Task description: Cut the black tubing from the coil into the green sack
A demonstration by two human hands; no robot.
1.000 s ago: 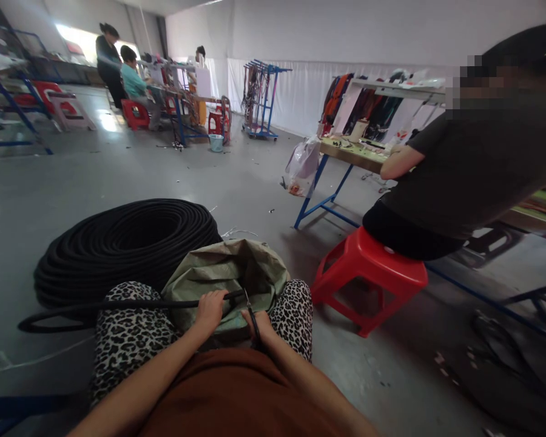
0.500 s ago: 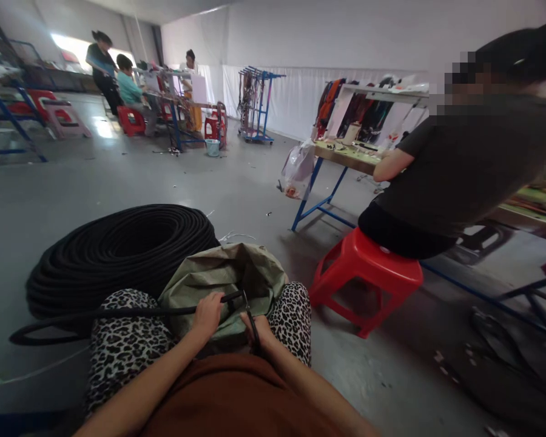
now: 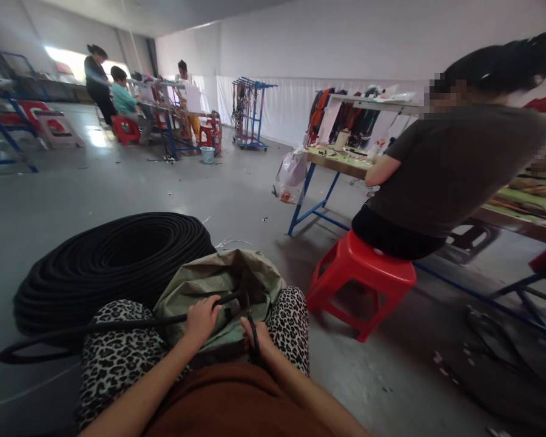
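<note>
My left hand (image 3: pixel 202 318) is closed around a thick black cord (image 3: pixel 131 324), whose free end sticks out to the right over an open green woven sack (image 3: pixel 186 279). The cord runs left across my thigh and loops back toward a large black coil (image 3: pixel 113 261) on the floor. Black-handled scissors (image 3: pixel 253 332) are gripped in my right hand (image 3: pixel 262 340), their blades pointing up beside the cord's end. The sack stands between my knees with its mouth facing me; its inside is dark and partly hidden by my hands.
A person in a dark shirt sits on a red plastic stool (image 3: pixel 373 267) at a blue-legged worktable (image 3: pixel 341 162) to the right. A plastic bag (image 3: pixel 291 176) hangs at the table's corner. Farther back are a wheeled blue rack (image 3: pixel 251 115), a bucket (image 3: pixel 207 155) and several people.
The view has tilted up and shifted slightly right. The scissor blades, which were at the cord's tip, now stand a little apart from it. Both hands keep their hold.
</note>
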